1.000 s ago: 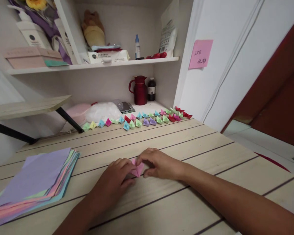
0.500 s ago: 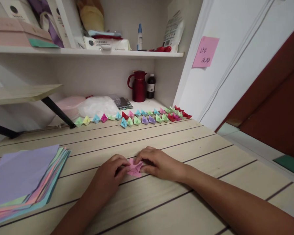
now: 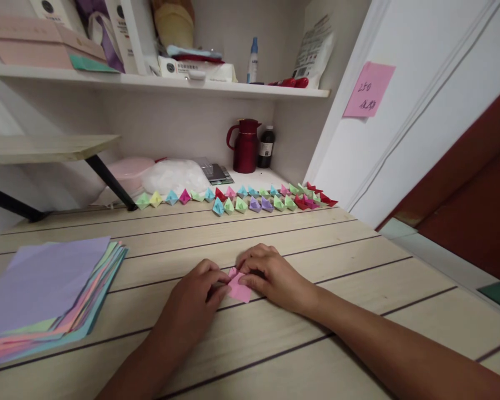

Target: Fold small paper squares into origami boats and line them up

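A small folded pink paper [image 3: 238, 289] lies on the wooden table [image 3: 325, 250] between my hands. My left hand [image 3: 194, 297] pinches its left side with curled fingers. My right hand [image 3: 266, 275] presses and pinches its upper right part, fingers closed on the paper. Much of the paper is hidden under my fingers. A row of several small folded paper shapes [image 3: 233, 200] in many colours stands along the table's far edge.
A stack of coloured paper sheets [image 3: 45, 294], purple on top, lies at the left. Behind the table a recess holds a dark red jug [image 3: 245, 147], a dark bottle [image 3: 266, 149] and a white bag [image 3: 175, 176]. A pink note [image 3: 369, 89] sticks to the wall.
My hands have kept working the pink paper, which now shows a flatter flap pointing toward me. The camera view has shifted slightly left and down.
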The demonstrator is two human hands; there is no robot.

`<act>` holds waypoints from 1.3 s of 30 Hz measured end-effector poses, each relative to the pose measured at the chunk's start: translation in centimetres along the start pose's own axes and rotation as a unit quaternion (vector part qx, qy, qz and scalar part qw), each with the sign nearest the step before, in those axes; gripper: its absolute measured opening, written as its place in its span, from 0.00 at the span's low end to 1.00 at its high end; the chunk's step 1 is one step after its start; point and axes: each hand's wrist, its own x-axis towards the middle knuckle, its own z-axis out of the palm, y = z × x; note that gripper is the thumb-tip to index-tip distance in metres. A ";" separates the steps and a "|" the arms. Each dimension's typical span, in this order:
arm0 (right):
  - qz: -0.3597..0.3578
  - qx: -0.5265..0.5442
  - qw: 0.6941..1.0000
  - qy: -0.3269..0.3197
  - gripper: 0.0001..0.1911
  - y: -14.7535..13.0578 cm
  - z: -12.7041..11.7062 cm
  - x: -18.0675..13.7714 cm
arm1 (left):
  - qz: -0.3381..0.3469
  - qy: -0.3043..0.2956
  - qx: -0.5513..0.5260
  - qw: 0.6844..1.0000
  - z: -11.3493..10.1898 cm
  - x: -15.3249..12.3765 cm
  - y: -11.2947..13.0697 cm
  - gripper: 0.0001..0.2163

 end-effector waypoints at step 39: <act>0.030 -0.029 0.999 -0.011 0.12 -0.3 0.2 0.0 | 0.033 0.062 0.086 0.994 0.5 0.7 -1.4 0.20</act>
